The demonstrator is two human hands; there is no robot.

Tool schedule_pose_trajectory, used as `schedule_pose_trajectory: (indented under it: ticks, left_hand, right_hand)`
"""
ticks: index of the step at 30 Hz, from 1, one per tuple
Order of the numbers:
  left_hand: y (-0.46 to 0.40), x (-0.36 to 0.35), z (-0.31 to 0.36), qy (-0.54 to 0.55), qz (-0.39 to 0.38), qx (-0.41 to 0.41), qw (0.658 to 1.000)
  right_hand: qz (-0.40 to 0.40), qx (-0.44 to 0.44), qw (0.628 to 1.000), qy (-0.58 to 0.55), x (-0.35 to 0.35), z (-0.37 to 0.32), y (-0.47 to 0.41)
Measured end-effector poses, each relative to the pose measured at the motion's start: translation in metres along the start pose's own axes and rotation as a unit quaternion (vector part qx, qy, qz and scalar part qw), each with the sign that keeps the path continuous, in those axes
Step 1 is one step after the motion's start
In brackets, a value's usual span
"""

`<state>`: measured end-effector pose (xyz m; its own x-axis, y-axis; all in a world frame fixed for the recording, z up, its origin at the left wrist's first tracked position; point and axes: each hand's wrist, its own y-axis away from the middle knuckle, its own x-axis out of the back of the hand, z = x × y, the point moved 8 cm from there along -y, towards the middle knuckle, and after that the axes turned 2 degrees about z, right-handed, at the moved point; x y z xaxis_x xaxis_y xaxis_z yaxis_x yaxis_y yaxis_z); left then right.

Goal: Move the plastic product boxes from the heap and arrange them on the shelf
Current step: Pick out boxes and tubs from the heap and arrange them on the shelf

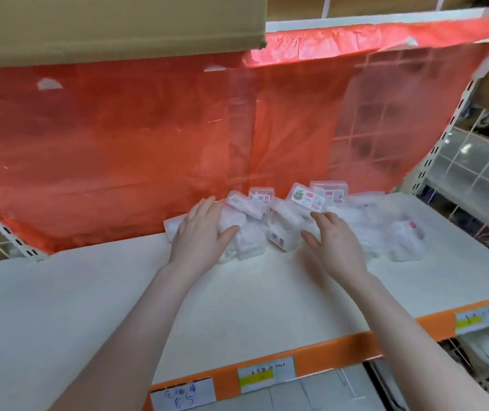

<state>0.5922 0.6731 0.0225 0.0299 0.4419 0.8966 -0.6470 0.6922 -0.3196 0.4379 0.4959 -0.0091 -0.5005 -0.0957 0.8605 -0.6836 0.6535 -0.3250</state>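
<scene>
- While resting on the left end of the heap of plastic product boxes (282,221), left hand (200,232) lies flat, fingers straight and together, thumb spread toward the right, gripping nothing
- Right hand (333,240) likewise spread, fingers relaxed and straight, tips touching or just short of the middle of the heap, cannot tell which, holding nothing
- Heaped against the back of the white shelf (118,292), clear boxes lying tilted every way, just beyond both sets of fingertips and running on past the right hand's little-finger side
- Labelled box (305,198) tipped up on edge just above the right fingertips; second labelled box (262,198) leaning between the two hands, further back
- Red plastic sheet (118,137) hanging directly behind the heap, beyond the fingertips, closing off the back; white wire grid (368,120) dimly visible through it on the right
- Cardboard box (103,25) overhanging from above, on the left hand's side
- Slotted upright post (442,137) beyond the right hand, at the heap's far end
- Orange shelf edge (326,348) nearer than both wrists, under the forearms, carrying paper labels (265,373)
</scene>
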Motion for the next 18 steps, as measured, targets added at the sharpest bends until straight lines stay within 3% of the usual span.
schedule_pose_trajectory:
  ticks: [11, 18]
  left_hand:
    - [-0.06, -0.018, 0.022, -0.053, -0.035, -0.099, 0.993]
    - [-0.07, -0.035, 0.023, -0.092, -0.099, -0.149, 0.98]
  right_hand:
    - [-0.022, 0.003, 0.999, -0.036, -0.035, -0.001, -0.028]
    - [-0.017, -0.005, 0.997, -0.074, -0.045, 0.0, -0.038]
